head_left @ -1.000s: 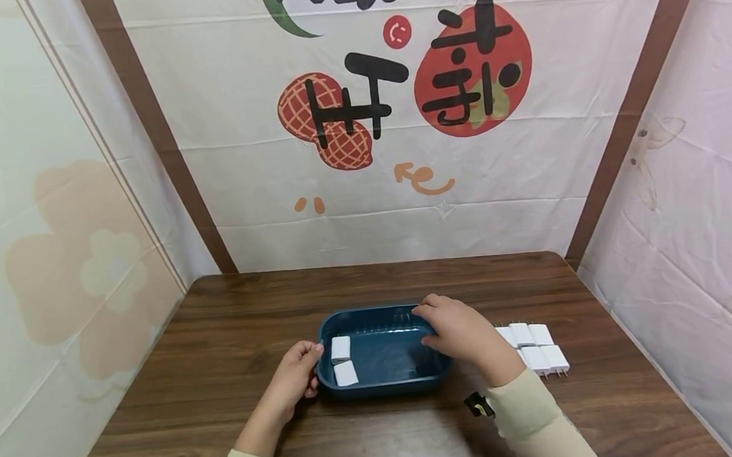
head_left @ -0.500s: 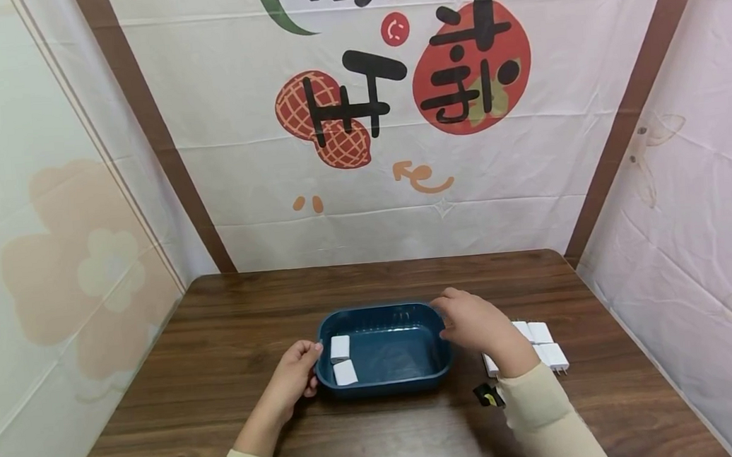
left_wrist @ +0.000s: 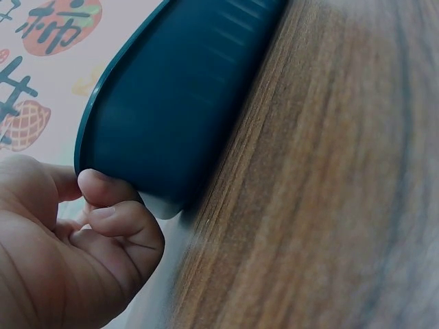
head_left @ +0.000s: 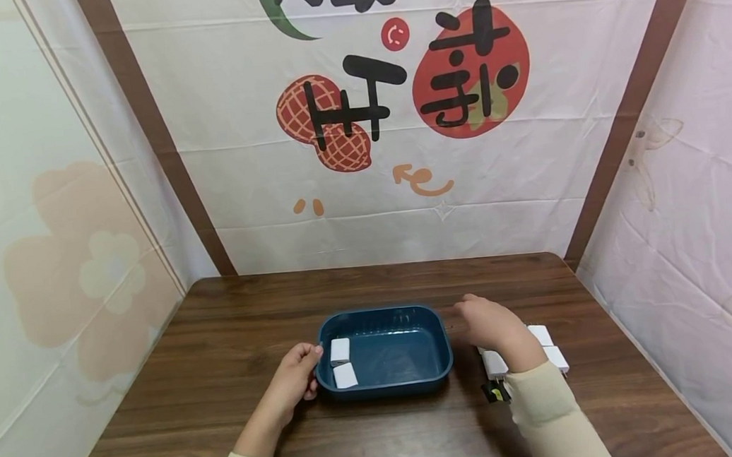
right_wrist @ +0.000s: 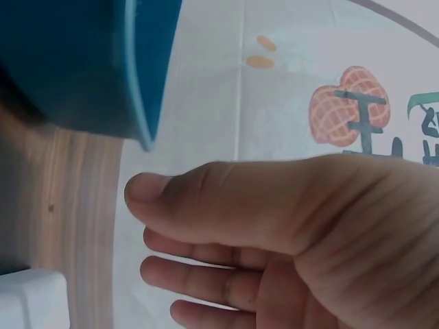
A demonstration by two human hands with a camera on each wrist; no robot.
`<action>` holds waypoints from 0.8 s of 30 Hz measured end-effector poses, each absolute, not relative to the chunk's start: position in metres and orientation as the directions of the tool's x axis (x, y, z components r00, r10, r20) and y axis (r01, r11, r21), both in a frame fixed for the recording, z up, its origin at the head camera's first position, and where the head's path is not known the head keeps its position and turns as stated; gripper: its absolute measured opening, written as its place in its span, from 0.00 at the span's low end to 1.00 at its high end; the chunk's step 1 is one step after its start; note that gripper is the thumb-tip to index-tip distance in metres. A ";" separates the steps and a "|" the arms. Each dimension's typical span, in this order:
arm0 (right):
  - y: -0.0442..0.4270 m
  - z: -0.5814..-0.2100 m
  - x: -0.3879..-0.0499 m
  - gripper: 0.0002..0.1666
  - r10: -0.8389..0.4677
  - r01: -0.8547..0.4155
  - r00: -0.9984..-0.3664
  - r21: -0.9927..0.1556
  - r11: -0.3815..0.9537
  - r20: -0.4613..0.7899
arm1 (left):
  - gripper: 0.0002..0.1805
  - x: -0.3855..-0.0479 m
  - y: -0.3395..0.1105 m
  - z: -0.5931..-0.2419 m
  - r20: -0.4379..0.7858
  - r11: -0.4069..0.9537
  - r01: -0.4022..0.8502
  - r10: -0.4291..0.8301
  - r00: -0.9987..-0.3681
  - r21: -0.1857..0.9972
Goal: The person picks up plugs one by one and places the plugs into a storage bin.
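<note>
My left hand (head_left: pixel 295 378) pinches the left end of a dark blue plastic bin (head_left: pixel 400 357); the left wrist view shows thumb and fingers at its rim (left_wrist: pixel 84 137). Inside, along the left wall, lie two white blocks, one upper (head_left: pixel 340 350) and one lower (head_left: pixel 345 376). Right of the bin, my right hand (head_left: pixel 495 327) is apart from it, fingers extended and holding nothing. Beneath and beside that hand lie several white plug chargers (head_left: pixel 555 358), partly hidden by the hand and forearm. One white charger (right_wrist: pixel 33 301) appears at the right wrist view's lower left.
The bin stands on a brown wood-grain table (head_left: pixel 368 441). A printed white cloth (head_left: pixel 500 226) hangs behind the table's back edge, with more cloth at both sides.
My right hand has moved right, from over the bin's right end to beside it, near the chargers. My left hand and the two blocks in the bin stay put.
</note>
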State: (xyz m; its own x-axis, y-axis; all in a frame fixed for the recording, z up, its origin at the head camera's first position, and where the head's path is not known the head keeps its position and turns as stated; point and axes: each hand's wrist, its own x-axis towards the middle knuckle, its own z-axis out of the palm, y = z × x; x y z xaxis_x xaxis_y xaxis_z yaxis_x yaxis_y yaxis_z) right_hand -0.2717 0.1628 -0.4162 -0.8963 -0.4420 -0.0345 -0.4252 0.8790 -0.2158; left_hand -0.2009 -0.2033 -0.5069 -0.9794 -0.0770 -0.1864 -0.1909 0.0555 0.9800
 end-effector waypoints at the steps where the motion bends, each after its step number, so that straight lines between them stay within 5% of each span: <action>1: 0.164 -0.418 -0.273 0.22 -0.438 -0.422 -0.898 -0.210 0.882 -0.035 | 0.16 -0.201 -0.203 -0.507 -0.187 0.055 -0.191 -0.077 -0.979 0.980; 24: 0.179 -0.447 -0.292 0.23 -0.394 -0.371 -0.913 -0.186 0.910 -0.105 | 0.17 -0.200 -0.203 -0.506 -0.186 0.071 -0.191 -0.077 -0.980 0.979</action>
